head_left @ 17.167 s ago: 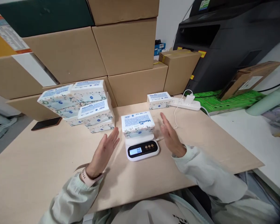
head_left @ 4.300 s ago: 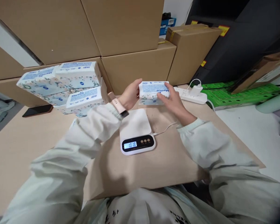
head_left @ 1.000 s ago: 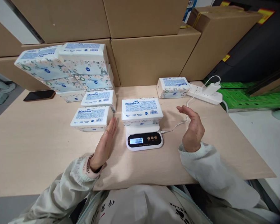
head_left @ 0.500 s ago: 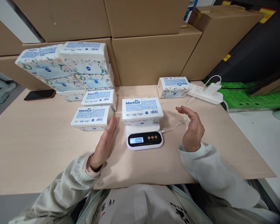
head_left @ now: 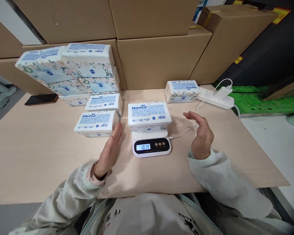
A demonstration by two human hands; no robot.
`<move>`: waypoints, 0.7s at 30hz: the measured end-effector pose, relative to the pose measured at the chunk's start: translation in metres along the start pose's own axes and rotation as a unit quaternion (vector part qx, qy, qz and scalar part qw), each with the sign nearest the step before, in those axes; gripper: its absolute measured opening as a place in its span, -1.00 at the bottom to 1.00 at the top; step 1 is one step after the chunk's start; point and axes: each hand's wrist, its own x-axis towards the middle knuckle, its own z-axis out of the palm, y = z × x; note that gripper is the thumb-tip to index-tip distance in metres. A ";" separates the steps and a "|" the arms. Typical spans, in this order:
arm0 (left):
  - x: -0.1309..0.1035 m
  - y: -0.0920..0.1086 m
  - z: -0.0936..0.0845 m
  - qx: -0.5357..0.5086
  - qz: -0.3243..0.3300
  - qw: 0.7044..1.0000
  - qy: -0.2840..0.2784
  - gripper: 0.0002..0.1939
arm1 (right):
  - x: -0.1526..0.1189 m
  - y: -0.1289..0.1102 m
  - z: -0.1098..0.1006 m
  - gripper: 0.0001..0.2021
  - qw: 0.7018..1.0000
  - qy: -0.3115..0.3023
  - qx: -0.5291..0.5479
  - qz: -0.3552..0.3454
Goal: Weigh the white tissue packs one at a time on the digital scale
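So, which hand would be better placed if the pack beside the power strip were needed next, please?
Probably the right hand: its fingers are nearer that pack; the left hand is left of the scale.

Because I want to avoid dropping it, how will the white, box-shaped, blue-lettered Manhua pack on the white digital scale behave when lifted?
The Manhua pack should hardly roll, because its faces look flat. It probably holds its shape, as similar white floral packs stand stacked. Its rounded edges suggest it may yield when squeezed.
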 end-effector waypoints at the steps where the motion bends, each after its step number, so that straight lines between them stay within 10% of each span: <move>1: 0.000 0.000 0.000 -0.001 0.000 1.000 0.000 -0.32 | 0.000 0.000 0.000 -0.53 1.000 -0.001 -0.002 0.001; 21: 0.000 0.003 0.001 0.017 0.007 1.000 -0.010 -0.29 | 0.000 0.001 -0.003 -0.47 0.991 -0.125 -0.041 0.008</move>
